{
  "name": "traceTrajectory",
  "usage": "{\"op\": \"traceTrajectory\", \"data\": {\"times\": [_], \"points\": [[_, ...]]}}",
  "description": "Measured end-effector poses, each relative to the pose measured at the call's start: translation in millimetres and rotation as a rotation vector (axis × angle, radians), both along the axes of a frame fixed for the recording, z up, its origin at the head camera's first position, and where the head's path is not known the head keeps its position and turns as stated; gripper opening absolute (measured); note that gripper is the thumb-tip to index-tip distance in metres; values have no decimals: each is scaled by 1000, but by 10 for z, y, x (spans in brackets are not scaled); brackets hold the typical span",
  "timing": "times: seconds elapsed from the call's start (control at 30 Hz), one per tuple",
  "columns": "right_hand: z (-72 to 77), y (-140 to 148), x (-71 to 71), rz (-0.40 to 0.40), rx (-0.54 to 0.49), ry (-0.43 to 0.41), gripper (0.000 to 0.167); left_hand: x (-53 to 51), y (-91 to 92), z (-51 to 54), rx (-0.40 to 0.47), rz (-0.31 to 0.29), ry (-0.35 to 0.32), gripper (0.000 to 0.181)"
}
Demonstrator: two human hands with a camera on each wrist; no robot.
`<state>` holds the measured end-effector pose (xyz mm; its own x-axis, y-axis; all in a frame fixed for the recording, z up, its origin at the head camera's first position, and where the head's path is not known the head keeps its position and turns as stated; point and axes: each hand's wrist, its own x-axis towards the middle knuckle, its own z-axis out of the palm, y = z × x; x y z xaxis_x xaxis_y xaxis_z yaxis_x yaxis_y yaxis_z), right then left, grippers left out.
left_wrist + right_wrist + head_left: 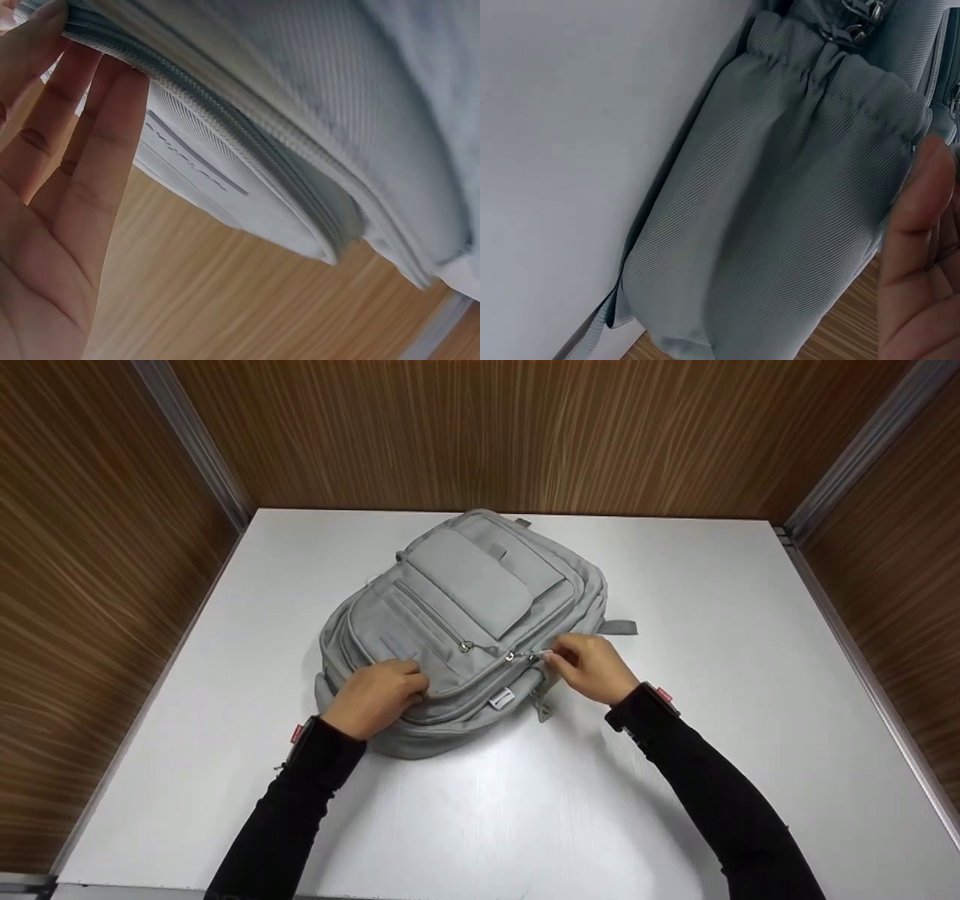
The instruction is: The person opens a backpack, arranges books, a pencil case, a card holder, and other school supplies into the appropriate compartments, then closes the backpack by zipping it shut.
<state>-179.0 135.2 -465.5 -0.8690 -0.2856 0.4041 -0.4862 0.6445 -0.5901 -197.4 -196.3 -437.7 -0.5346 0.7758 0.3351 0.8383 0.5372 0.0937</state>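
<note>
A grey backpack [472, 577] lies at an angle on the white table with its front pockets facing up. My left hand [380, 694] pinches the zippered edge at its near left side. In the left wrist view, the thumb of the left hand [64, 180] is above that zipper edge [187, 82] and the fingers are under it. At the bag's right side, my right hand [592, 664] pinches a zipper pull [541, 654] between thumb and fingertips. The right wrist view shows the right hand [922, 262] beside the gathered side pocket [772, 187]; its fingertips are partly cut off.
Another zipper slider [466, 646] sits on the front pocket. A strap end [619, 627] sticks out to the right of the bag, and a white label [502, 698] is on its near side. Wood-grain panels [480, 435] border the white table [480, 825] at the back and sides.
</note>
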Motion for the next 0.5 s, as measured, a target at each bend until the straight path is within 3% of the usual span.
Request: {"op": "traceTrajectory", "data": {"times": [0.3, 0.5], "points": [[25, -73, 37, -33, 3, -7, 8, -30, -92, -1, -8, 19, -20, 8], [-26, -110, 54, -28, -8, -17, 11, -5, -90, -37, -27, 68, 39, 10]]}}
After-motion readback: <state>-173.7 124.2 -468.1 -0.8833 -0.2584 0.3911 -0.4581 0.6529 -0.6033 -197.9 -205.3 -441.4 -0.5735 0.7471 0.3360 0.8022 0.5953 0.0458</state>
